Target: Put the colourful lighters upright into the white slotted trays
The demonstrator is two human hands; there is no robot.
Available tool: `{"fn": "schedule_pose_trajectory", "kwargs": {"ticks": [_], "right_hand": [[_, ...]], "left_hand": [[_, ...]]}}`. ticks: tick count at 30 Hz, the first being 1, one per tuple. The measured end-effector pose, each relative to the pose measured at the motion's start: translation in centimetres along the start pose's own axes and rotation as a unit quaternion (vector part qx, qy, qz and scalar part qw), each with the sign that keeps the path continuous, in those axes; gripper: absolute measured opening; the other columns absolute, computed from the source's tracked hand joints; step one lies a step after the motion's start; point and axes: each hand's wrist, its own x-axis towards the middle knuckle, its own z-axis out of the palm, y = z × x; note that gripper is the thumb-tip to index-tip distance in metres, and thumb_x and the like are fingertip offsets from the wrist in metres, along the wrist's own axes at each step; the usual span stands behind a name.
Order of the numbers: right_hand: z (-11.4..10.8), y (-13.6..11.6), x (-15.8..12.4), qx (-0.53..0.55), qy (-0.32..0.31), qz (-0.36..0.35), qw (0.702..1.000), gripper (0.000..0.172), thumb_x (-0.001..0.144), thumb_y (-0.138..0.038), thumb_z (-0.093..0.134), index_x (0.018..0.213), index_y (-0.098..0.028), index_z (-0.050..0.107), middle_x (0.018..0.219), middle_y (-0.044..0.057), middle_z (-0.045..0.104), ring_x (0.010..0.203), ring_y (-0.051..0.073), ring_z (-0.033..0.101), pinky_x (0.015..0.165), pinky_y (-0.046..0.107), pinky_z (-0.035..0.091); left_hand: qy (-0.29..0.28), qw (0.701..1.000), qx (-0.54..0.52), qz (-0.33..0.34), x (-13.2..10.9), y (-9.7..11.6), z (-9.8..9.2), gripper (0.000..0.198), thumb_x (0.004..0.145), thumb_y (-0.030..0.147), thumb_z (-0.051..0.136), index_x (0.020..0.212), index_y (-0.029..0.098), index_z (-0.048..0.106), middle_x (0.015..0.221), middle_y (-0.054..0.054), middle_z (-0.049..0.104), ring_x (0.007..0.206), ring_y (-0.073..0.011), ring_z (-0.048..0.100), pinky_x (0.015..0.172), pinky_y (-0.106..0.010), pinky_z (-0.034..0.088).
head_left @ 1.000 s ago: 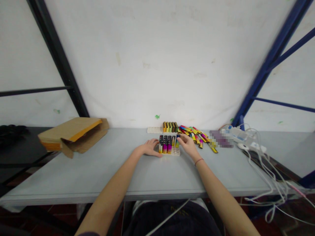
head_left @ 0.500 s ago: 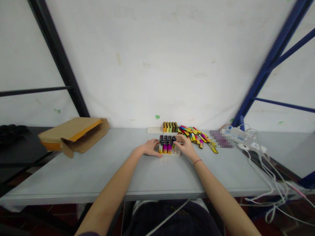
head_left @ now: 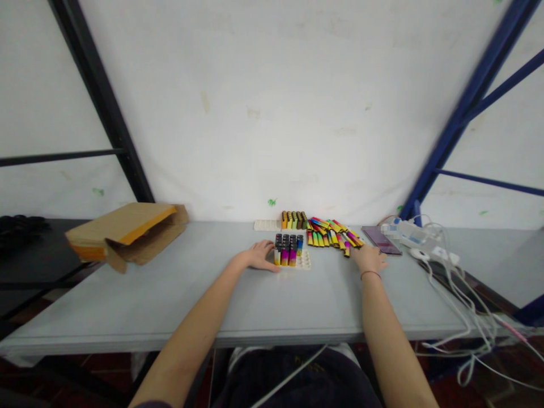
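Observation:
Disposable lighters with black tops and purple, yellow and white bodies stand upright in rows in a white slotted tray. A blue lighter stands at the right of the group. My left hand is open at the tray's left side, fingers spread and thumb by its front corner. At the right end of a loose pile of colourful lighters, my right hand is palm down with its fingers apart. It covers the spot beneath it, so anything under the palm is hidden.
Behind the group, another row of lighters stands by a pale tray. An open cardboard box lies left. A dark phone-like slab, a power strip and white cables are on the right.
My right hand has left the tray and moved right to the pile's end, over where a yellow lighter lay. The blue lighter is now uncovered in the tray. My left hand has stayed put.

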Motion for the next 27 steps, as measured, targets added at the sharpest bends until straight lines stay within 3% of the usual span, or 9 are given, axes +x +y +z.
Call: {"fn": "schedule_pose_trajectory", "kwargs": {"ticks": [3, 10, 14, 17, 20, 24, 27], "right_hand": [[0.1, 0.6, 0.6, -0.009, -0.040, -0.011, 0.999, 0.036, 0.075, -0.039, 0.057, 0.101, -0.018, 0.069, 0.114, 0.021, 0.060, 0.113, 0.041, 0.048, 0.086, 0.052, 0.039], [0.8, 0.4, 0.4, -0.038, -0.109, -0.042, 0.992, 0.041, 0.080, -0.036, 0.050, 0.113, -0.015, 0.063, 0.114, 0.022, 0.060, 0.111, 0.036, 0.054, 0.085, 0.047, 0.043], [1.5, 0.3, 1.0, 0.023, -0.094, -0.077, 0.992, 0.045, 0.083, -0.036, 0.046, 0.116, -0.006, 0.056, 0.105, 0.027, 0.061, 0.101, 0.033, 0.060, 0.079, 0.040, 0.045], [1.4, -0.1, 1.4, 0.133, -0.069, -0.104, 0.983, 0.038, 0.085, -0.034, 0.042, 0.109, -0.008, 0.054, 0.093, 0.022, 0.064, 0.088, 0.030, 0.062, 0.071, 0.037, 0.045], [0.9, -1.0, 1.1, 0.323, -0.093, -0.175, 0.925, 0.030, 0.087, -0.041, 0.036, 0.089, -0.017, 0.053, 0.074, 0.009, 0.060, 0.066, 0.020, 0.057, 0.058, 0.029, 0.043], [0.0, -2.5, -0.5, 0.532, -0.228, -0.185, 0.794, 0.035, 0.082, -0.057, 0.043, 0.076, -0.022, 0.043, 0.060, -0.003, 0.045, 0.042, 0.009, 0.036, 0.037, 0.021, 0.027], [-0.5, -3.2, -1.9, 0.541, -0.273, -0.210, 0.767, 0.040, 0.076, -0.057, 0.056, 0.067, -0.022, 0.041, 0.053, -0.006, 0.038, 0.042, 0.007, 0.032, 0.037, 0.020, 0.024]], "left_hand": [[0.000, 1.000, -0.001, -0.001, -0.1, 0.1, -0.1, 0.105, 0.061, 0.078, 0.055, 0.142, 0.015, 0.030, 0.149, -0.013, 0.023, 0.134, -0.0327, 0.024, 0.110, -0.037, 0.019], [0.000, 1.000, 0.001, -0.009, 0.0, 0.0, 0.0, 0.107, 0.060, 0.078, 0.055, 0.142, 0.015, 0.030, 0.150, -0.013, 0.021, 0.134, -0.0332, 0.023, 0.109, -0.039, 0.020], [0.002, 1.000, 0.005, -0.005, 0.1, 0.0, 0.0, 0.106, 0.060, 0.078, 0.055, 0.142, 0.015, 0.030, 0.149, -0.014, 0.023, 0.134, -0.0333, 0.023, 0.110, -0.039, 0.019], [0.000, 1.000, 0.005, -0.008, 0.1, 0.0, 0.0, 0.106, 0.060, 0.078, 0.055, 0.142, 0.015, 0.030, 0.150, -0.013, 0.021, 0.135, -0.0333, 0.022, 0.110, -0.039, 0.019], [0.001, 1.000, 0.002, -0.005, 0.1, -0.2, 0.1, 0.107, 0.060, 0.079, 0.055, 0.142, 0.015, 0.030, 0.150, -0.013, 0.022, 0.135, -0.0335, 0.022, 0.110, -0.038, 0.020], [0.001, 1.000, 0.004, -0.007, 0.2, -0.2, 0.1, 0.107, 0.060, 0.079, 0.054, 0.142, 0.015, 0.029, 0.150, -0.013, 0.022, 0.135, -0.0338, 0.021, 0.110, -0.038, 0.019], [0.000, 1.000, 0.007, -0.006, 0.1, 0.0, 0.0, 0.106, 0.061, 0.079, 0.054, 0.142, 0.016, 0.028, 0.150, -0.013, 0.023, 0.135, -0.0333, 0.022, 0.110, -0.038, 0.019]]}}
